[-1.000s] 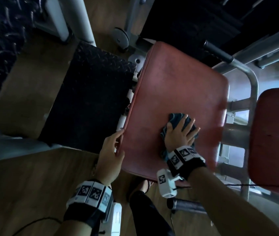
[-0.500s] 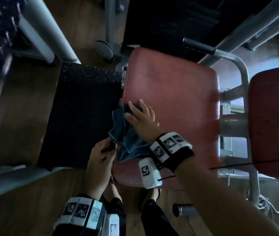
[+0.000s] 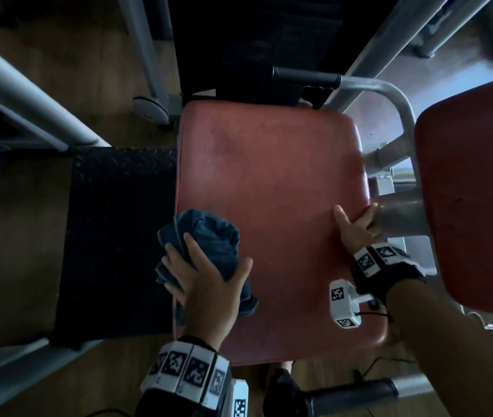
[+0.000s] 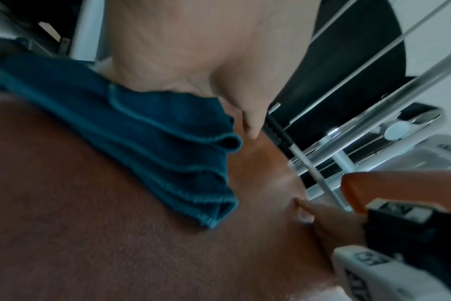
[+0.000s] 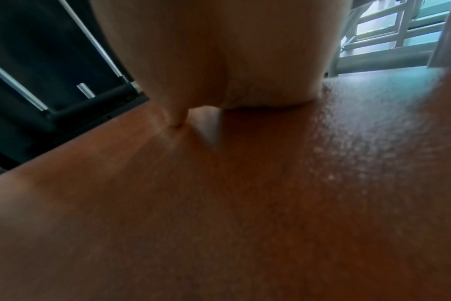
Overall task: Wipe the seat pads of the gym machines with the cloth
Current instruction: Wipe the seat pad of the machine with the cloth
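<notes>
- The red seat pad [image 3: 269, 212] shows no clear wiped area, so progress can't be read; a second red pad [image 3: 474, 191] on the right looks untouched.
- The left hand [image 3: 206, 284] presses the blue cloth [image 3: 209, 236] onto the pad's near-left edge, fingers spread.
- The right hand [image 3: 355, 227] braces the right edge; its fingers curl over the rim.

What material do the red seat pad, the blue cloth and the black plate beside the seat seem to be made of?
Seat pad: probably vinyl or faux leather, judging by the fine grain with a slight sheen.
Cloth: soft woven or microfibre fabric, matte, with stitched hems and loose folds.
Plate: a raised diamond tread pattern, dark; it may be metal or rubber, and the view does not settle which.
</notes>
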